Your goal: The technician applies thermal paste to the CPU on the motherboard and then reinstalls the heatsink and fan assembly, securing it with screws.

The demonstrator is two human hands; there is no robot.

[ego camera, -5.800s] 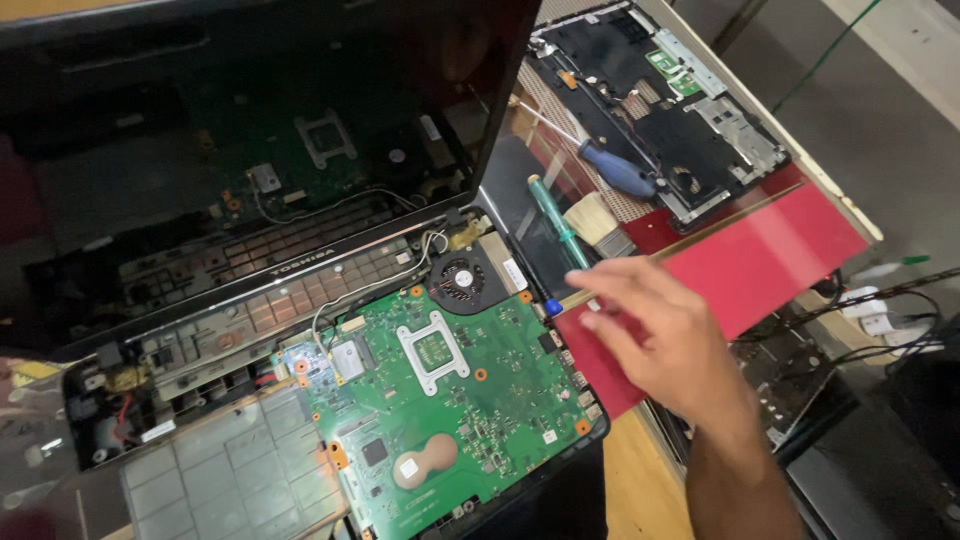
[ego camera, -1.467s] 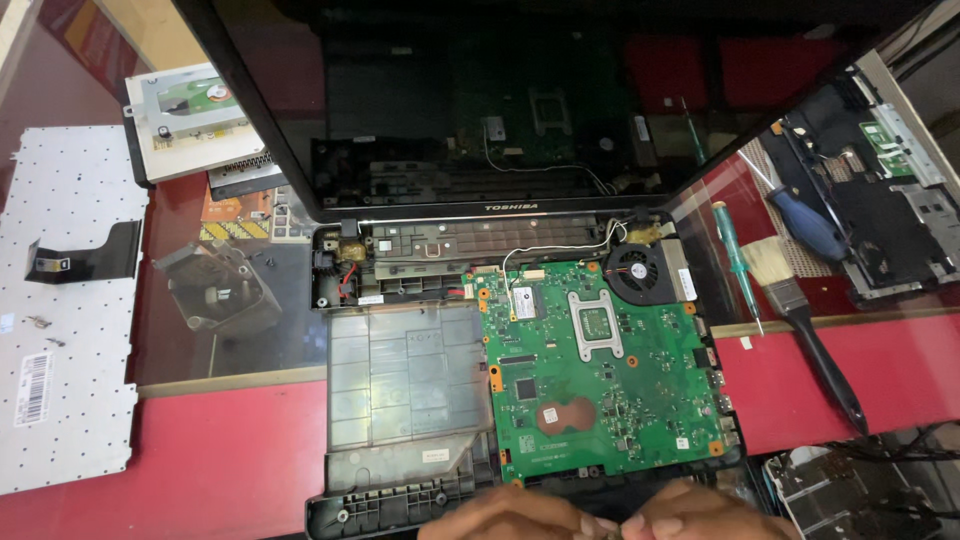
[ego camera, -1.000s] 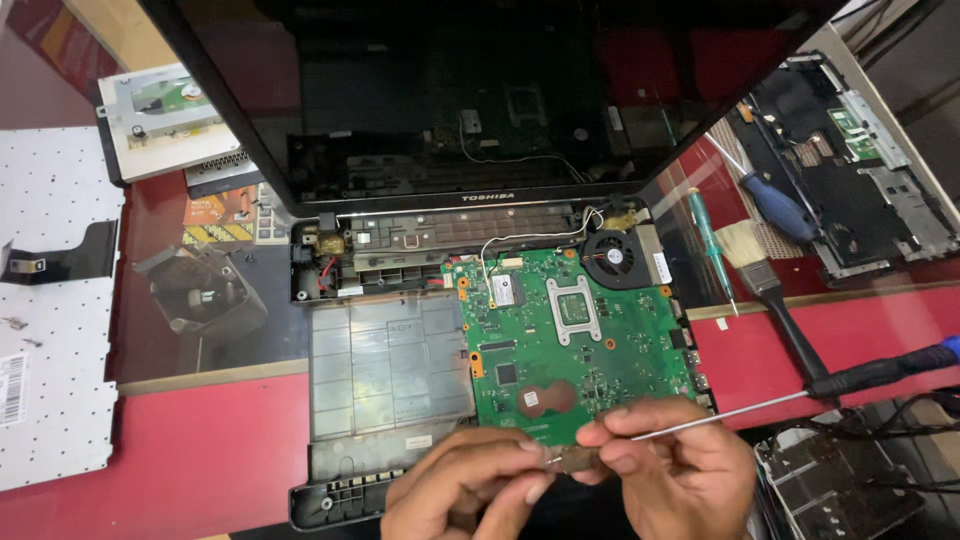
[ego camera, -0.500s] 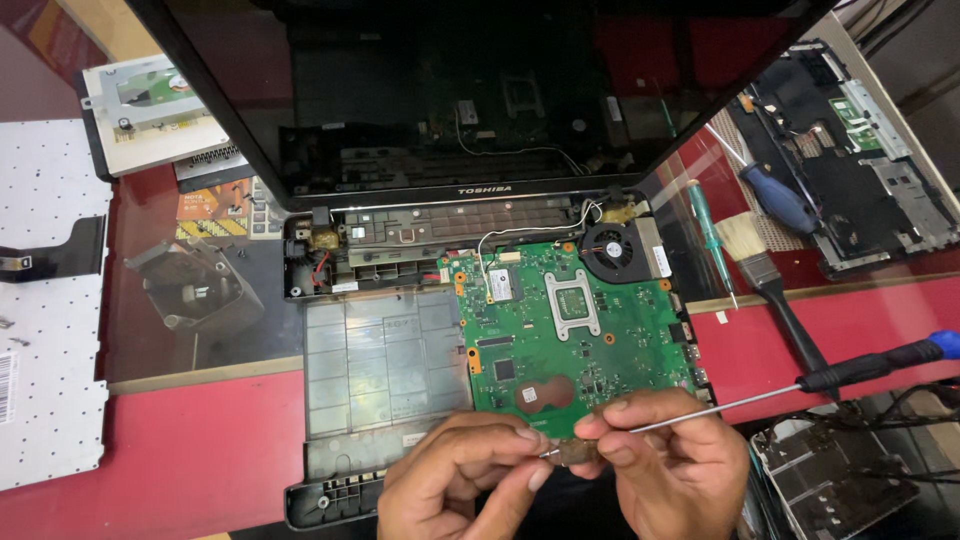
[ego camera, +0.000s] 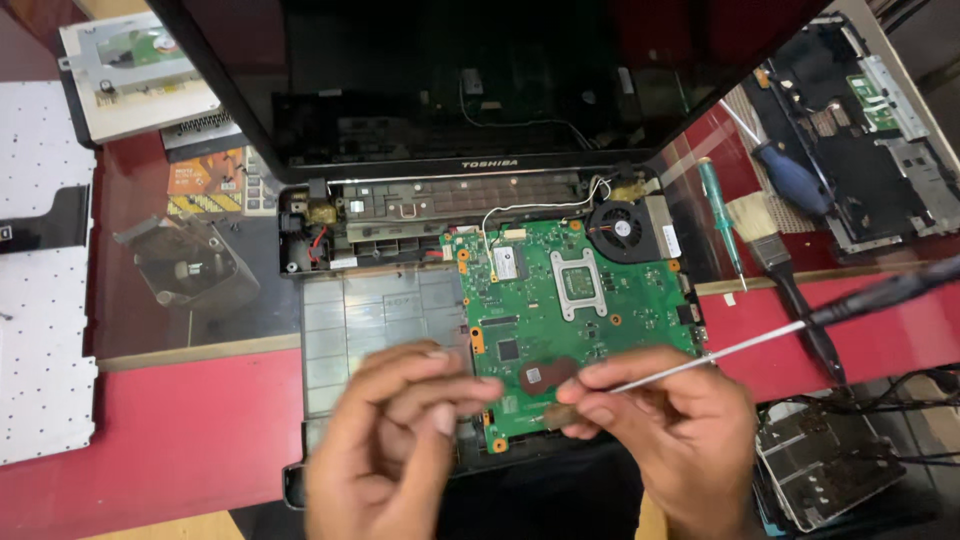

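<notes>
Two hands | right hand pinches screwdriver | handle up-right

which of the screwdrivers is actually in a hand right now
The long thin-shafted screwdriver, pinched by the right hand. The green-handled and blue-handled ones lie untouched on the table.

You're looking down on a red table with a glass sheet over part of it — pale wood edging shows at its front. At the upper right, a dark floor shows beyond the table's corner.
</notes>
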